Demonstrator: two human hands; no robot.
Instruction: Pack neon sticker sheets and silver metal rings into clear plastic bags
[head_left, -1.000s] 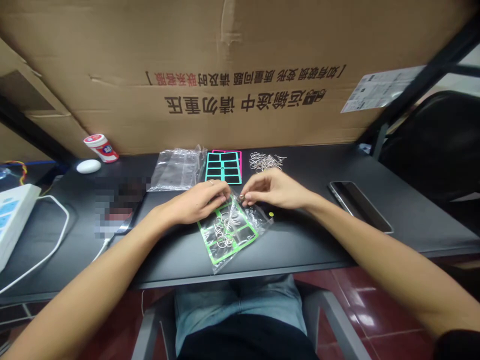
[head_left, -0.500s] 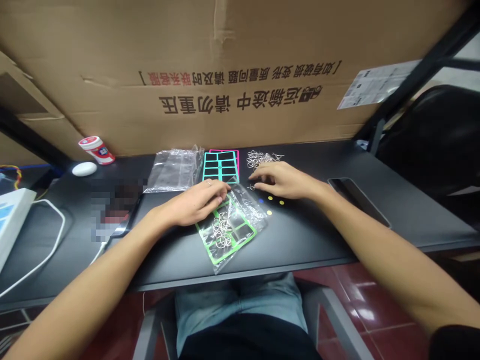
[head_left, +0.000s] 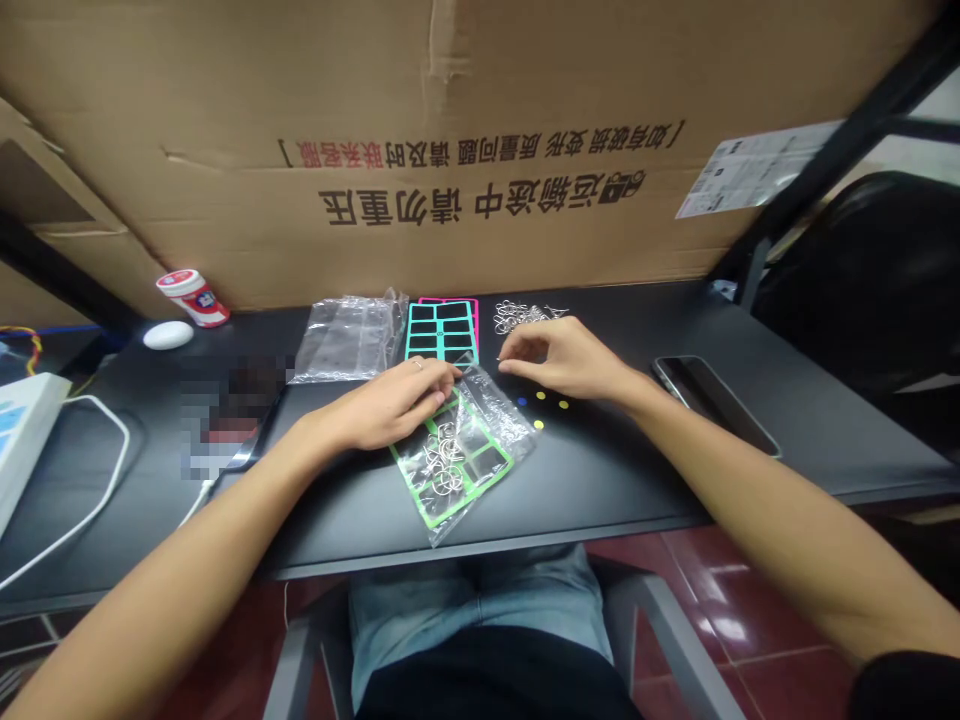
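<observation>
My left hand [head_left: 397, 402] is closed on the upper end of a clear plastic bag [head_left: 501, 415]. Inside that bag lie a green-framed sheet [head_left: 480, 485] with dark panels and several silvery metal rings [head_left: 448, 478]. To the right, my right hand [head_left: 559, 358] pinches thumb and forefinger together over the tabletop. A tiny bit of metal shows at the fingertips, apparently a small metal ring. Just beyond this hand sits a pile of metal rings [head_left: 517, 317]. Turquoise [head_left: 440, 328] and pink framed sheets [head_left: 475, 312] lie behind the bag, the pink one mostly covered.
Clear empty bags [head_left: 349, 335] are stacked at the back left. Yellow dots [head_left: 563, 405] and a blue dot [head_left: 522, 401] lie near my right hand. A phone [head_left: 712, 405] rests on the right. A red-white tub [head_left: 193, 298] and white oval object [head_left: 168, 336] stand left. Cardboard [head_left: 480, 260] walls the back.
My right thumb and forefinger have closed together, and the loose small ring below them no longer shows on the table. The left hand and bag have hardly moved.
</observation>
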